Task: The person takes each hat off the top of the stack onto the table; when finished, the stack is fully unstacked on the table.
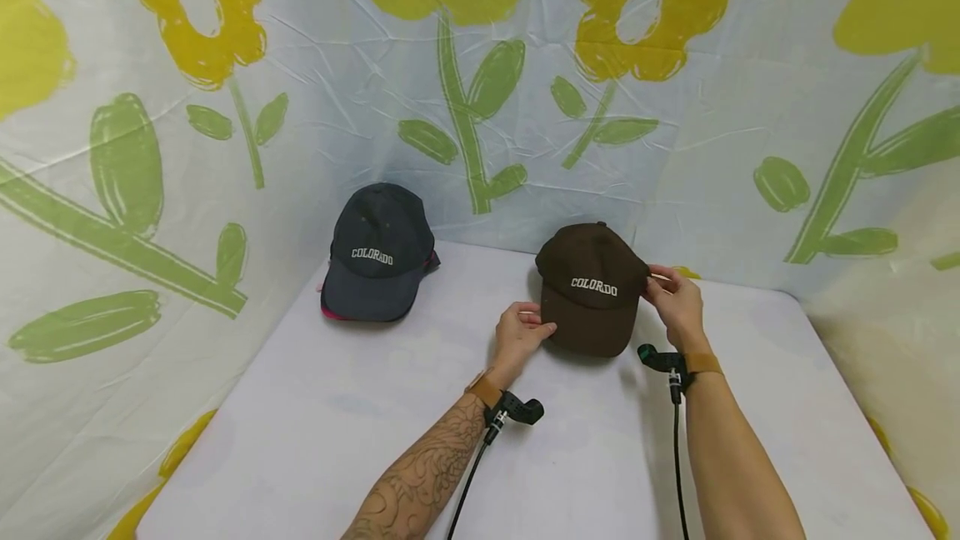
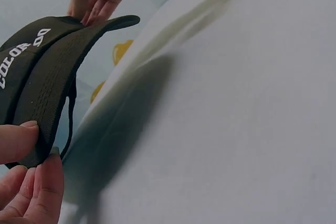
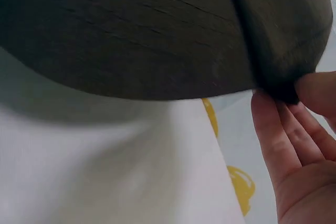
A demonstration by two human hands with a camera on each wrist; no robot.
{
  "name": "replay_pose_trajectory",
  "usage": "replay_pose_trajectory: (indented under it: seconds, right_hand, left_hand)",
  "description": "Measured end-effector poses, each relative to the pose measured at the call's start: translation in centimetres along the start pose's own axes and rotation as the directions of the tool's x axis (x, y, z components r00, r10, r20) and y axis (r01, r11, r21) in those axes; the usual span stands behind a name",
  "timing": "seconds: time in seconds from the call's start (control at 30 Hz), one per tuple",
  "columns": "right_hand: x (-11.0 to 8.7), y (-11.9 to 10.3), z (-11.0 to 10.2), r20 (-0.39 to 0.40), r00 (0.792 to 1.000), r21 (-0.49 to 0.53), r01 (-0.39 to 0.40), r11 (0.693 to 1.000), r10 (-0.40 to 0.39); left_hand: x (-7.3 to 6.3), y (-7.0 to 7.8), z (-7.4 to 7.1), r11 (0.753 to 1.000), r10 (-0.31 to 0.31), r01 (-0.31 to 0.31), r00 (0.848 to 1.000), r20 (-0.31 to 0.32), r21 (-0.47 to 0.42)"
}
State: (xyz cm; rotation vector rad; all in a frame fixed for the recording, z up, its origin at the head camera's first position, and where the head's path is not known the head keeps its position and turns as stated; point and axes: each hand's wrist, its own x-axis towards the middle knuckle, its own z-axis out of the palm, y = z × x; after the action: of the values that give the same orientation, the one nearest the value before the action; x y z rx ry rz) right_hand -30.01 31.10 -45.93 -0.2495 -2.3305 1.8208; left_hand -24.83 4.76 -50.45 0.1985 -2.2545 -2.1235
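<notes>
A dark brown baseball cap (image 1: 588, 261) with white lettering is held slightly above the white table, its brim toward me. My left hand (image 1: 519, 336) pinches the brim's left edge between thumb and fingers; the left wrist view shows the thumb on top of the brim (image 2: 55, 82) and fingers beneath. At the cap's right side my right hand (image 1: 678, 307) pinches the lower edge of the crown. In the right wrist view the thumb and fingers of that hand (image 3: 294, 140) meet at the cap's edge. The cap's back is hidden.
A dark navy cap (image 1: 381, 244) with similar lettering and a pink-red brim edge rests at the table's back left. The white table (image 1: 315, 440) is bordered by a flower-printed curtain (image 1: 315, 107). A black cable (image 1: 678, 465) trails from each wrist camera.
</notes>
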Motion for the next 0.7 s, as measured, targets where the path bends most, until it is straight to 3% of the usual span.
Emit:
replay_pose_trajectory:
  seconds: [0.23,0.47,0.7]
  right_hand:
    - [-0.8,0.1,0.1,-0.093,0.995,-0.147,0.015,0.989,-0.029]
    - [-1.5,0.7,0.2,-0.135,0.989,-0.383,-0.005,0.924,-0.051]
    - [-2.3,0.8,0.7,-0.189,0.977,-0.407,0.012,0.913,-0.097]
  left_hand:
    - [-0.1,-0.2,1.1,0.999,0.022,-0.022,1.000,0.000,0.024]
    - [-0.3,-0.3,1.9,0.992,0.064,-0.063,0.998,-0.001,0.112]
    - [-0.6,-0.4,2.4,0.987,0.057,-0.059,0.998,0.021,0.151]
